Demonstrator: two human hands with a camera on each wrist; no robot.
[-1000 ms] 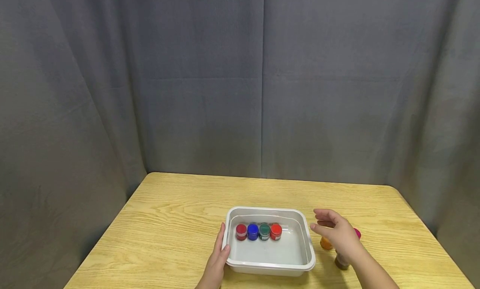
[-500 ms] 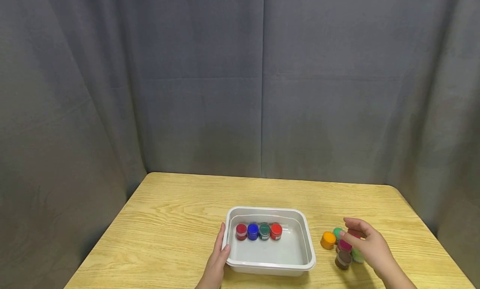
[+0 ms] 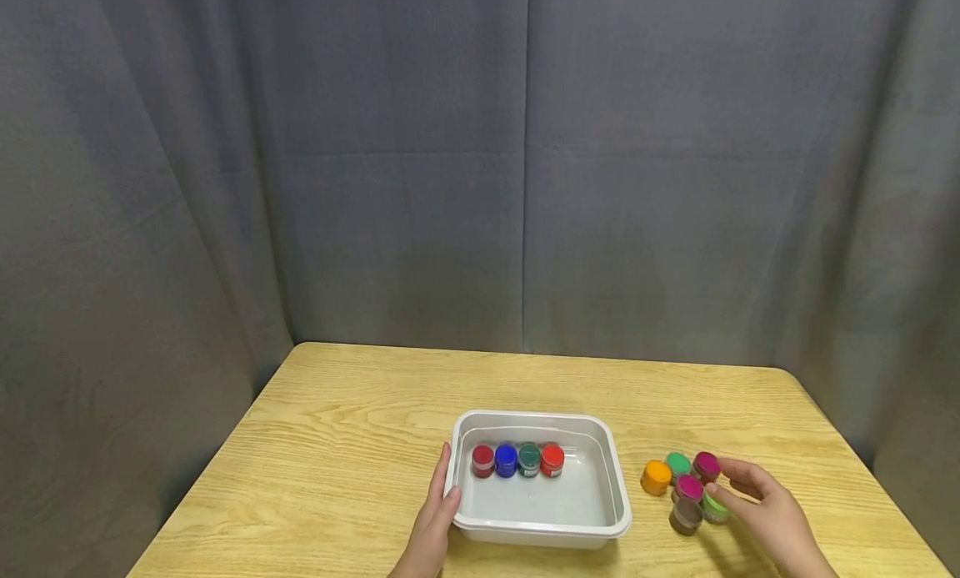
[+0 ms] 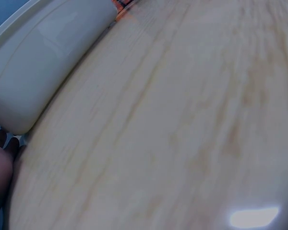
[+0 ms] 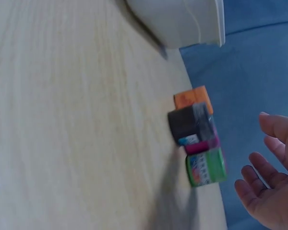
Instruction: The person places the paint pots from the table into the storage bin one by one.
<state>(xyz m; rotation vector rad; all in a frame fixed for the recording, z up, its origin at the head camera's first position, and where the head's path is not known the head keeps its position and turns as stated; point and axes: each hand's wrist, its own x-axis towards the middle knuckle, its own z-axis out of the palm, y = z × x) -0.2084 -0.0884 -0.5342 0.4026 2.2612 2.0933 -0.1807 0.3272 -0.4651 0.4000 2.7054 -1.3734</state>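
My left hand (image 3: pixel 431 521) holds the left side of a white plastic tub (image 3: pixel 540 529), thumb over the rim and fingers along the outer wall. Inside the tub stands a row of small paint jars: dark red (image 3: pixel 483 461), blue (image 3: pixel 506 460), dark green (image 3: pixel 529 460) and orange-red (image 3: pixel 552 460). On the right, my right hand (image 3: pixel 772 511) hovers with thumb and fingers spread beside a light green paint jar (image 3: pixel 716 509) and a magenta one (image 3: pixel 707 466). The right wrist view shows the hand (image 5: pixel 273 177) apart from the jars, nothing in it.
Clustered with those jars are an orange jar (image 3: pixel 656 478), a green one (image 3: pixel 678 465), a second magenta one (image 3: pixel 688 489) and a brown one (image 3: pixel 686 517). They stand on a wooden table (image 3: pixel 360 428). Grey curtains (image 3: pixel 405 186) hang behind and beside it.
My right hand has moved right and down from beside the tub to the outer side of the jar cluster, uncovering the jars. The left hand and tub have stayed in place.
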